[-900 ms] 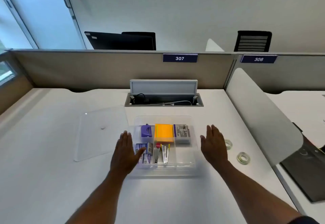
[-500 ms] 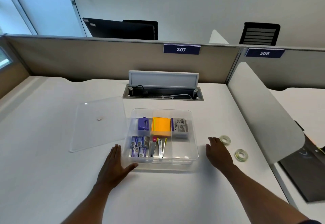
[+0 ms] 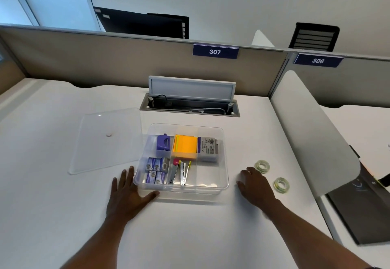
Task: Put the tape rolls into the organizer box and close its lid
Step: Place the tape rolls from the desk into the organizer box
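A clear plastic organizer box (image 3: 224,154) stands open on the white desk, holding staple boxes, an orange pad, a purple item and metal tools; its front right compartment holds nothing. Its clear lid (image 3: 106,140) lies flat to the left of it. Two clear tape rolls lie to the right of the box: one (image 3: 262,166) further back, one (image 3: 281,184) nearer. My left hand (image 3: 129,194) rests flat at the box's front left corner, fingers spread. My right hand (image 3: 254,186) lies palm down, fingers close to the farther tape roll, holding nothing.
An open cable hatch (image 3: 191,99) sits in the desk behind the box. A white curved divider (image 3: 312,133) bounds the desk on the right, with a dark laptop-like object (image 3: 363,209) beyond it. A beige partition (image 3: 126,61) runs along the back.
Both hands have drawn back from beside the box toward me. The right hand has shifted rightward toward the tape rolls; the left has settled at the box's front left corner.
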{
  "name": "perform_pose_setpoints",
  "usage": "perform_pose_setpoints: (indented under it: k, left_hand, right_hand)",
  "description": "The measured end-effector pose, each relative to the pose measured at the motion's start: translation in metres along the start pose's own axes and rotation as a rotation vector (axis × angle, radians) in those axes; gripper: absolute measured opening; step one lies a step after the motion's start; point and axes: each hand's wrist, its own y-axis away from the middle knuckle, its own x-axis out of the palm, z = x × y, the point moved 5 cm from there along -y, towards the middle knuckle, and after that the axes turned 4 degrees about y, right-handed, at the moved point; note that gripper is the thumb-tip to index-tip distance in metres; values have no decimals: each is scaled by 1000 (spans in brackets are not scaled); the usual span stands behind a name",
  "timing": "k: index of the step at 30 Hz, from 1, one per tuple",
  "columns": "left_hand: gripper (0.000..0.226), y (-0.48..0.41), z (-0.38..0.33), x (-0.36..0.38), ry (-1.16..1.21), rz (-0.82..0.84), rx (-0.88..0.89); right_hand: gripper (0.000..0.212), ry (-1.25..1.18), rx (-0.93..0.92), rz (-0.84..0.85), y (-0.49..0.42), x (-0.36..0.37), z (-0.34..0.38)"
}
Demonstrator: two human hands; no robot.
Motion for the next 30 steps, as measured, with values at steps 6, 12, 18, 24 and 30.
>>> perform_pose_setpoints:
  k: [6, 12, 18, 24, 30]
  left_hand:
    - [113, -6, 2, -3, 4, 12, 28]
    - [117, -6, 4, -2, -34, 60, 4]
    - [116, -7, 4, -3, -14, 63, 19]
    - [116, -7, 5, -5, 0, 59, 37]
    - [115, -12, 7, -3, 17, 74, 89]
  right_hand:
    - [27, -25, 155, 36, 7, -5, 7]
    - [12, -101, 233, -31, -9, -25, 20]
    - [35, -385, 238, -268, -34, -89, 65]
    - [35, -297, -26, 49, -36, -67, 130]
    - [31, -271, 66, 43, -31, -35, 136]
